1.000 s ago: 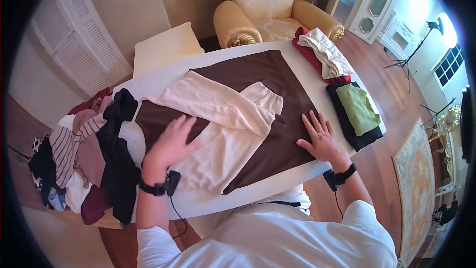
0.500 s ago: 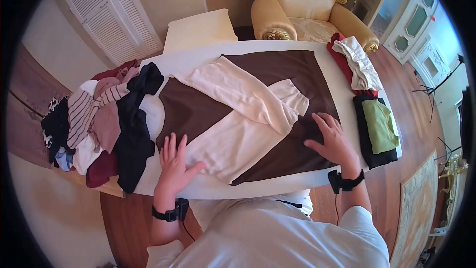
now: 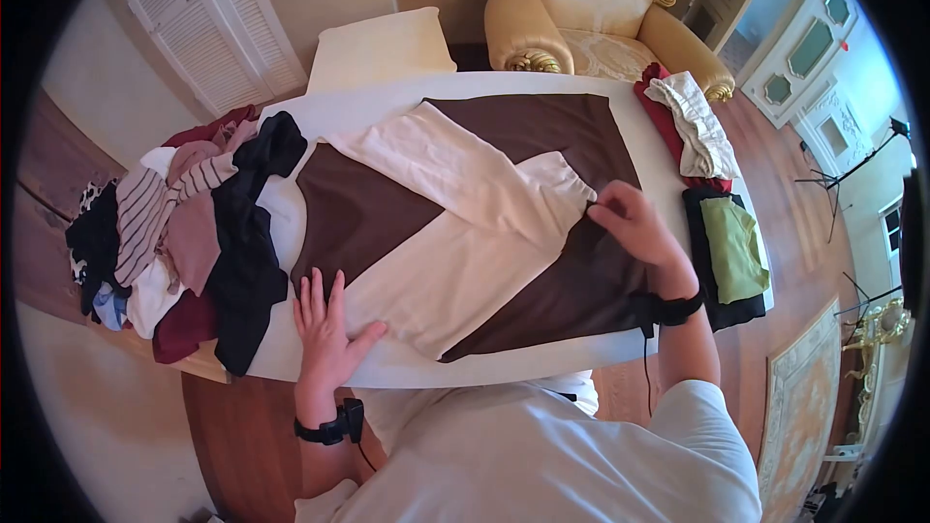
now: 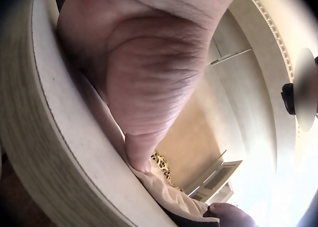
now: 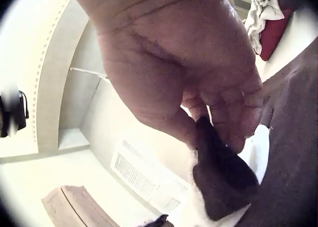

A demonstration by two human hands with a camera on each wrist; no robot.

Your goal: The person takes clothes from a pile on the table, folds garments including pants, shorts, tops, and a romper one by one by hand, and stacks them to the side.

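Observation:
A sweatshirt with a brown body (image 3: 358, 196) and cream sleeves (image 3: 465, 261) lies spread on the white table (image 3: 387, 87), its sleeves crossed over the body. My right hand (image 3: 635, 223) pinches the cuff end of a sleeve at the right. In the right wrist view, the dark cloth (image 5: 223, 180) hangs from between thumb and fingers, with pale fabric beside it. My left hand (image 3: 327, 329) rests with spread fingers on the sweatshirt's near left corner, thumb on the cream cloth. The left wrist view shows its palm side close over the table edge.
A heap of mixed clothes (image 3: 184, 232) covers the table's left end. Folded at the right end are a green garment (image 3: 733, 247) on a black one, and a white garment (image 3: 693, 126) on a red one. A gold armchair (image 3: 591, 15) stands behind the table.
My right hand has gone from lying spread on the brown cloth to pinching the sleeve's cuff. The left hand has settled at the near left corner. The head view has shifted.

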